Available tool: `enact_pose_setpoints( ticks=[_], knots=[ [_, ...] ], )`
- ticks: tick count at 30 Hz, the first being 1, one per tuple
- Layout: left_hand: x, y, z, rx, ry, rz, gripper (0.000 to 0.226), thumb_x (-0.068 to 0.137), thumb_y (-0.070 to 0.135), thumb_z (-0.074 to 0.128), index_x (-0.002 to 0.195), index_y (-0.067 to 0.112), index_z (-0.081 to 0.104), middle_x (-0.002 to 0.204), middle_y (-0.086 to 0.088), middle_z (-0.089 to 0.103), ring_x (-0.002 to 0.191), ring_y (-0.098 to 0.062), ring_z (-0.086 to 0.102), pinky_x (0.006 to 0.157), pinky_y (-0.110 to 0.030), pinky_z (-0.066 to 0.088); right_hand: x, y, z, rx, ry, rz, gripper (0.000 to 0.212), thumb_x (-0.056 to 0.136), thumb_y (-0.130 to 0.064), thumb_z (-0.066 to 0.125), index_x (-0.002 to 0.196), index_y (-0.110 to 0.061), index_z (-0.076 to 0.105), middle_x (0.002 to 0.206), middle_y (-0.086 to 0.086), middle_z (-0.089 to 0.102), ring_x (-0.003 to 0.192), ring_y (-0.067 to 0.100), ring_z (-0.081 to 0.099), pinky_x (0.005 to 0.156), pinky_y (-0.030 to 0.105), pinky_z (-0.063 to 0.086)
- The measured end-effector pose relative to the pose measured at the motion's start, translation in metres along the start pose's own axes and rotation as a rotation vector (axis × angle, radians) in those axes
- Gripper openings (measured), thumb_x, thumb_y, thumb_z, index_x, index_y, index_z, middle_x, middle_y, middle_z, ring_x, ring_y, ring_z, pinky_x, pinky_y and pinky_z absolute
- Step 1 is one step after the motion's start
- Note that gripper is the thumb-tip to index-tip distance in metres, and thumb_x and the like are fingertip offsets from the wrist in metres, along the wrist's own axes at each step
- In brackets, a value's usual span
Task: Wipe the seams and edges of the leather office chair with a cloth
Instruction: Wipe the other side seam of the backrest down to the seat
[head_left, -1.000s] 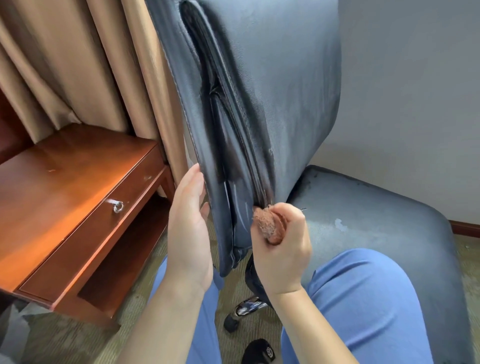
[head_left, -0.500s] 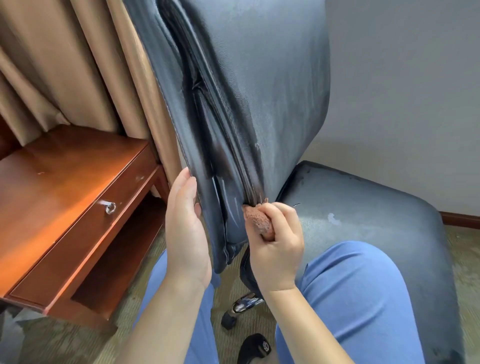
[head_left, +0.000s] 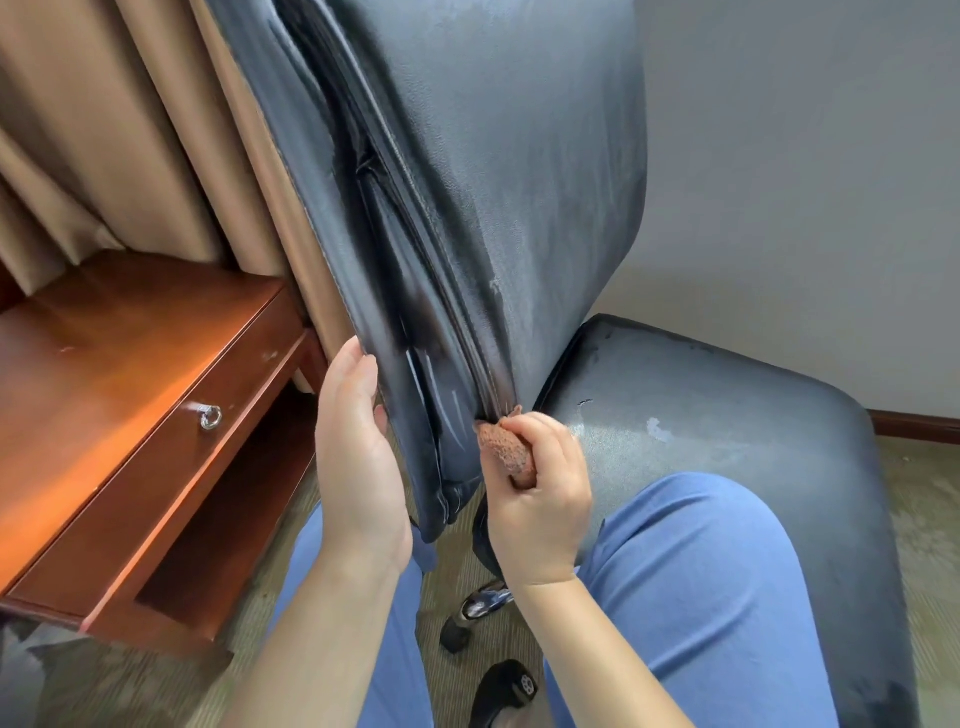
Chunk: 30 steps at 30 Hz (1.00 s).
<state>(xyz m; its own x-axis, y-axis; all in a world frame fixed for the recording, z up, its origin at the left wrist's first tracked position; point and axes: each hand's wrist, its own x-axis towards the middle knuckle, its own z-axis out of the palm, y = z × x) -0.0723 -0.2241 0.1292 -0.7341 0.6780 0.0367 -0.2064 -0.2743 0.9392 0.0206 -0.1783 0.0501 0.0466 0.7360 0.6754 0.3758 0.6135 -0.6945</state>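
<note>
Wooden side table (head_left: 104, 374) with drawer ring pull (head_left: 210, 417), beige curtain (head_left: 104, 130), grey wall (head_left: 805, 182)

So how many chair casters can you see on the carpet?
2: one black caster at the end of the chrome base leg, one black caster nearer the camera. Others may be hidden behind the legs and seat.

A greenish carpeted floor (head_left: 924, 519) carries everything here. On it, at the left, stands a reddish wooden table (head_left: 104, 374) with one drawer and a ring pull (head_left: 210, 417). The chair's chrome leg (head_left: 485, 605) ends in a black caster (head_left: 454, 638) resting on the carpet.
</note>
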Motion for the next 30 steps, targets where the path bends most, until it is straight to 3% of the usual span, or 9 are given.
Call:
enact_pose_setpoints(
  ticks=[10, 14, 17, 21, 25, 27, 30],
  knots=[
    [-0.005, 0.0, 0.003, 0.01, 0.023, -0.013, 0.034, 0.1, 0.029, 0.041, 0.127, 0.02, 0.061, 0.129, 0.003, 0.063, 0.123, -0.01, 0.055, 0.11, -0.037, 0.038, 0.029, -0.028, 0.003, 0.106, 0.086, -0.057, 0.018, 0.08, -0.015, 0.073, 0.095, -0.007, 0.068, 0.097, 0.001, 0.068, 0.09, 0.015, 0.062, 0.085, 0.022, 0.047],
    [-0.004, 0.001, 0.003, -0.009, 0.041, -0.047, 0.038, 0.1, 0.029, 0.041, 0.134, 0.02, 0.056, 0.133, 0.005, 0.06, 0.125, -0.007, 0.053, 0.11, -0.034, 0.038, 0.005, -0.004, 0.001, 0.04, 0.025, -0.011, 0.017, 0.082, -0.02, 0.071, 0.095, -0.011, 0.067, 0.095, -0.003, 0.067, 0.088, 0.013, 0.061, 0.082, 0.021, 0.047],
    [-0.006, 0.001, 0.004, -0.006, 0.035, -0.038, 0.037, 0.101, 0.026, 0.038, 0.132, 0.02, 0.057, 0.132, 0.005, 0.061, 0.123, -0.007, 0.054, 0.103, -0.028, 0.042, -0.013, 0.007, 0.0, -0.003, -0.006, 0.092, 0.02, 0.081, -0.031, 0.066, 0.097, -0.021, 0.061, 0.089, -0.007, 0.065, 0.083, 0.01, 0.058, 0.077, 0.012, 0.04],
    [-0.01, 0.003, 0.005, -0.006, 0.039, -0.029, 0.029, 0.101, 0.024, 0.04, 0.113, 0.028, 0.066, 0.12, 0.009, 0.067, 0.115, -0.004, 0.059, 0.094, -0.023, 0.043, -0.009, -0.001, 0.0, 0.035, 0.025, 0.201, 0.027, 0.077, -0.037, 0.066, 0.1, -0.029, 0.053, 0.086, -0.011, 0.064, 0.08, 0.009, 0.059, 0.07, 0.015, 0.042],
    [-0.013, 0.006, 0.007, 0.005, 0.036, -0.034, 0.036, 0.101, 0.022, 0.038, 0.091, 0.033, 0.07, 0.097, 0.016, 0.072, 0.096, 0.004, 0.064, 0.082, -0.017, 0.046, 0.013, -0.027, 0.0, 0.175, 0.083, 0.13, 0.026, 0.079, -0.029, 0.073, 0.098, -0.024, 0.055, 0.092, -0.009, 0.064, 0.083, 0.015, 0.063, 0.073, 0.029, 0.05],
    [-0.012, 0.007, 0.007, 0.008, 0.05, -0.047, 0.032, 0.101, 0.024, 0.04, 0.093, 0.033, 0.07, 0.103, 0.013, 0.071, 0.103, 0.0, 0.063, 0.091, -0.02, 0.046, 0.021, -0.032, 0.004, 0.172, 0.092, 0.089, 0.024, 0.081, -0.03, 0.07, 0.098, -0.023, 0.055, 0.093, -0.007, 0.064, 0.084, 0.017, 0.063, 0.074, 0.028, 0.05],
    [-0.011, 0.006, 0.004, -0.025, 0.071, -0.095, 0.027, 0.1, 0.028, 0.042, 0.114, 0.026, 0.065, 0.12, 0.008, 0.067, 0.117, -0.006, 0.058, 0.103, -0.029, 0.04, 0.014, -0.021, 0.005, 0.117, 0.082, 0.095, 0.022, 0.082, -0.032, 0.067, 0.099, -0.023, 0.057, 0.092, -0.005, 0.065, 0.084, 0.013, 0.062, 0.076, 0.02, 0.047]
  ],
)
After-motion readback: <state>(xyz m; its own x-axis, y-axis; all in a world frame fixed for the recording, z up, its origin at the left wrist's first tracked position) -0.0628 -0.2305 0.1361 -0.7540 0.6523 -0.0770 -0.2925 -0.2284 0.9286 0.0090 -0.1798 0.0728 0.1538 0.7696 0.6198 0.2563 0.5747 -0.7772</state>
